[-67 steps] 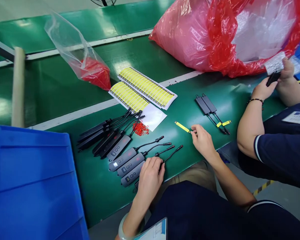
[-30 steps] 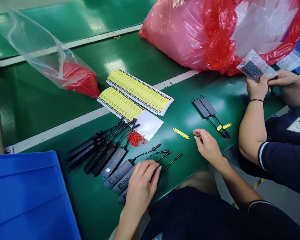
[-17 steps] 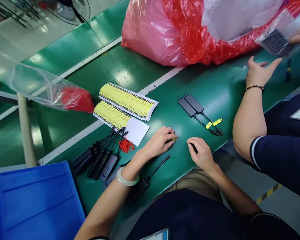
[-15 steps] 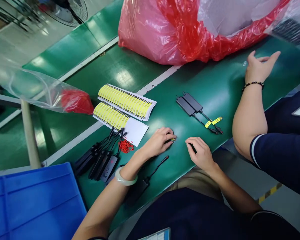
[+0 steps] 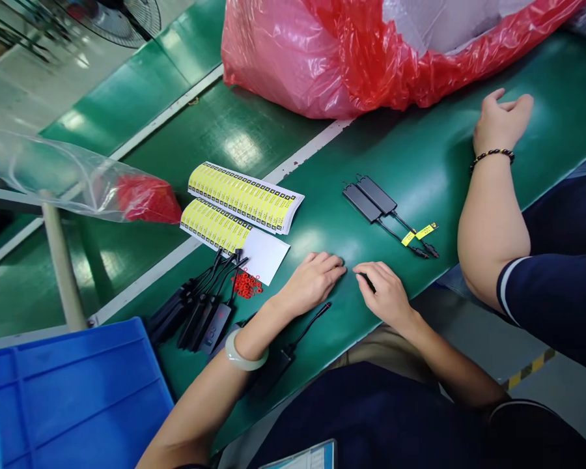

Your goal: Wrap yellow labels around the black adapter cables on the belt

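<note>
My left hand (image 5: 315,281), with a pale bangle on its wrist, rests low over the green table with its fingers curled down and pressed together. Half a second ago a small yellow label showed at its fingertips; the fingers now cover it. My right hand (image 5: 385,294) faces it a short gap away, thumb and fingertips drawn together, and what is in the pinch cannot be made out. Below my left hand lies a black adapter box (image 5: 279,363), its short cable (image 5: 312,324) pointing up to the right. Two yellow-tagged black boxes (image 5: 368,197) lie beyond my hands.
Yellow label sheets (image 5: 244,197), red rings (image 5: 247,284) and several black boxes (image 5: 202,319) lie left. A blue bin (image 5: 73,391) stands lower left. A large red bag (image 5: 293,58) fills the back. A co-worker's forearm (image 5: 491,195) rests on the table (image 5: 322,156) at right.
My right hand has moved slightly left, closer to my left hand. The yellow label at my left fingertips has gone out of sight. The co-worker's hand has shifted a little and closed somewhat.
</note>
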Demonstrator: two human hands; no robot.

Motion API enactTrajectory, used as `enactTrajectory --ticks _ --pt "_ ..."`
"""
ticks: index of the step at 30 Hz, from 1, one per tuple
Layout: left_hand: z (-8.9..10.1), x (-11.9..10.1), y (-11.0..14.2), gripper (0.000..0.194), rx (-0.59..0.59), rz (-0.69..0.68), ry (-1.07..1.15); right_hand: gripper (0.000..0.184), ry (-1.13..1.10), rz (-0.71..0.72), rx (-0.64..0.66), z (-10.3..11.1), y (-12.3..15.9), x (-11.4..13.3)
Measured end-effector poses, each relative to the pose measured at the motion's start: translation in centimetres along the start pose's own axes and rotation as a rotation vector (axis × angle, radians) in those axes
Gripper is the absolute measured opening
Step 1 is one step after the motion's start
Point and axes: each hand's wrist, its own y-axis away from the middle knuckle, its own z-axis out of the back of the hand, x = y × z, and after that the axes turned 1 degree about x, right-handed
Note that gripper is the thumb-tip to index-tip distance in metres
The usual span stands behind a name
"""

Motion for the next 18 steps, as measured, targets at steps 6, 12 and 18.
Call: enactTrajectory --ticks 6,12,18 --pt "-0.4 -0.6 0.1 0.028 -0.021 -0.027 -0.149 0.019 0.026 0.016 -0.010 0.0 0.1 0.1" --pt "0.0 0.2 -0.8 0.029 0.004 -0.088 -0.134 0.018 0.032 0.048 -0.030 -0.2 0.1 -0.1" --pt "1.1 1.2 -2.4 0.021 0.098 -0.106 -0.051 0.016 0.034 0.055 -0.026 -0.2 0.0 -0.1"
